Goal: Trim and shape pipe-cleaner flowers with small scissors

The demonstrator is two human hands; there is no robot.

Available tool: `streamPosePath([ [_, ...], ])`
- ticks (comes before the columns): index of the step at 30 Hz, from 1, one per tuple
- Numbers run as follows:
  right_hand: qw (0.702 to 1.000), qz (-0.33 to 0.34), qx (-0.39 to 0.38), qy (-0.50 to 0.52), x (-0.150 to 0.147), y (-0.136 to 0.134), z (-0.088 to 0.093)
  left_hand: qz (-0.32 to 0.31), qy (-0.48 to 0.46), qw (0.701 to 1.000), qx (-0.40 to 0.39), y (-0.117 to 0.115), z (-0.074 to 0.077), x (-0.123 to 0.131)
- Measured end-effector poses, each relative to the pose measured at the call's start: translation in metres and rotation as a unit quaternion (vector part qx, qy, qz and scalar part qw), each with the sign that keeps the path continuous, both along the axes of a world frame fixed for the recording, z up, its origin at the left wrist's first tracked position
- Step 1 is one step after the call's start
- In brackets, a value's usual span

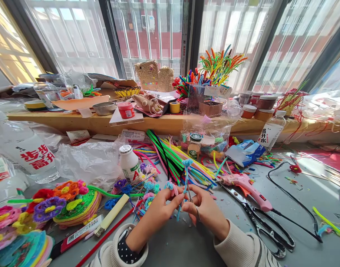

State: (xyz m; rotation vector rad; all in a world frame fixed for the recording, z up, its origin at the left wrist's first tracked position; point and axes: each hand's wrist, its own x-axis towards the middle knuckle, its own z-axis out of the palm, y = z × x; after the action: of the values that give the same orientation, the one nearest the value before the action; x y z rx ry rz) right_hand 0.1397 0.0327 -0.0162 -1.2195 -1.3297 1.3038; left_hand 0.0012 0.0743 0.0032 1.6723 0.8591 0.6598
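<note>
In the middle of the head view, my left hand [161, 207] is closed, its thumb and forefinger pinching light blue pipe cleaners [186, 178]. They stand upright, with a small blue curled flower [187, 163] at the top and loose ends below the fingers. A pink and blue pipe-cleaner piece [171, 186] shows above the left fingers. Closed beside it, my right hand [208, 207] grips a slim metal tool [190, 194] that touches or crosses the stems; its exact kind is hard to make out. Curled flowers [150, 193] lie just beyond the left hand.
Pipe cleaners [170, 155] lie behind my hands, near a white bottle [129, 163]. At right rest large scissors [256, 215] and a pink glue gun [250, 191] with a black cord. Finished flowers [50, 209], a utility knife [78, 235] and a water bottle [30, 155] occupy the left.
</note>
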Motion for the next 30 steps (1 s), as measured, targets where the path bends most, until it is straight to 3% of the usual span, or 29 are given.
streamPosePath([
  [8,0.999,-0.032,-0.023,0.018,-0.0033,-0.0001,-0.0006,0.009,-0.001,1.000,0.006,-0.0002,0.0038,-0.0014],
  [15,0.999,0.007,0.009,0.043,-0.0016,-0.0002,-0.0021,0.000,0.000,1.000,0.006,-0.0006,0.0001,-0.0008],
  [19,0.999,-0.006,-0.005,0.033,-0.0012,-0.0001,-0.0023,-0.010,0.007,1.000,0.016,-0.0005,-0.0016,-0.0004],
  [25,1.000,0.011,0.000,0.022,-0.0008,0.0006,-0.0019,-0.007,-0.032,0.998,-0.045,-0.0009,0.0028,-0.0006],
  [30,0.998,0.028,0.010,0.062,-0.0007,0.0012,-0.0061,-0.014,-0.028,0.999,-0.036,-0.0005,0.0012,-0.0007],
])
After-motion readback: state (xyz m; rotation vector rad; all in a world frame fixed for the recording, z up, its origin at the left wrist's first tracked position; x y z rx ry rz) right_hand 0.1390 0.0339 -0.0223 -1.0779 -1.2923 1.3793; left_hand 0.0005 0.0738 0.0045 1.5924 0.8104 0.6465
